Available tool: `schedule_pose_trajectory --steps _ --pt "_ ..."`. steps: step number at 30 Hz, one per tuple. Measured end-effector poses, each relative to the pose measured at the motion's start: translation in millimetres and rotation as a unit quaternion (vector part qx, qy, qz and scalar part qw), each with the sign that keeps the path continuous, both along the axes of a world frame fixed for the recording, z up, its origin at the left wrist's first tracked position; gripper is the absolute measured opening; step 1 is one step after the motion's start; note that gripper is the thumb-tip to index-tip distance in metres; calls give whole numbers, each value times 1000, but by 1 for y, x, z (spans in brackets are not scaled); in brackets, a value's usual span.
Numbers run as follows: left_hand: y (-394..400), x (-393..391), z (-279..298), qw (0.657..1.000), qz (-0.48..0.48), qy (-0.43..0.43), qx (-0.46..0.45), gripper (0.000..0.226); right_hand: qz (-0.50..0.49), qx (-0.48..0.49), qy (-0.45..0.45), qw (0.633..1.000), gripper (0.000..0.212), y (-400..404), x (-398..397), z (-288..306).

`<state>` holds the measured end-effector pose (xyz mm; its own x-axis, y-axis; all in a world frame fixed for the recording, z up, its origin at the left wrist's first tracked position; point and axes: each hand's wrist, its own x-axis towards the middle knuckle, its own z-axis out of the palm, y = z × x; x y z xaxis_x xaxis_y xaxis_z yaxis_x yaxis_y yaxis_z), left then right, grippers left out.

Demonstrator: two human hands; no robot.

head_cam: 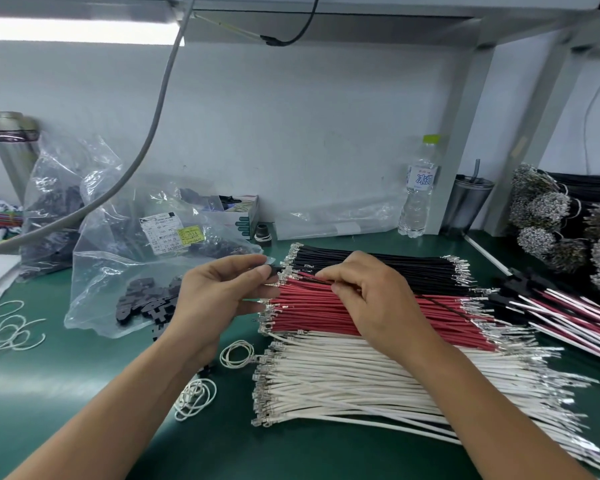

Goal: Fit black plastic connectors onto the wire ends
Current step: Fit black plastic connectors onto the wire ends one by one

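A: What do the 2 hands hold?

B: The left hand (222, 289) pinches a small black connector (273, 270) at thumb and fingertip. The right hand (371, 299) pinches a thin black wire (440, 304), its fingers curled, and steers the tip toward the connector. Both hover over the red wires (309, 306), between the black wires (378, 265) and the white wires (343, 379).

A: What may fail?

B: Probably the metal terminal enters skewed or the wrong way round and never latches, since the wire is gripped well behind its tip. A lowered wrist could also scatter the sorted rows.

A: And the containers?

B: 1 clear plastic bag (97, 292) holds loose black connectors (142, 303). A second labelled bag (160, 233) behind holds dark parts, too blurred to name. A water bottle (418, 195) looks nearly empty.
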<state>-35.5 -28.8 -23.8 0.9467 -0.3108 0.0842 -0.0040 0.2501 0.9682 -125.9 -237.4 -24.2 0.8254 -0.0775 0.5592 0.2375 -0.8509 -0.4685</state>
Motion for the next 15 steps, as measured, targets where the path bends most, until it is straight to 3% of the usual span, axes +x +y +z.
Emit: schedule_pose_trajectory --steps 5,15 --pt "2 -1 2 995 -83 36 -42 43 -4 31 -53 998 8 2 -5 3" --pt "3 -7 6 986 -142 60 -57 32 20 50 -66 996 5 10 -10 7"
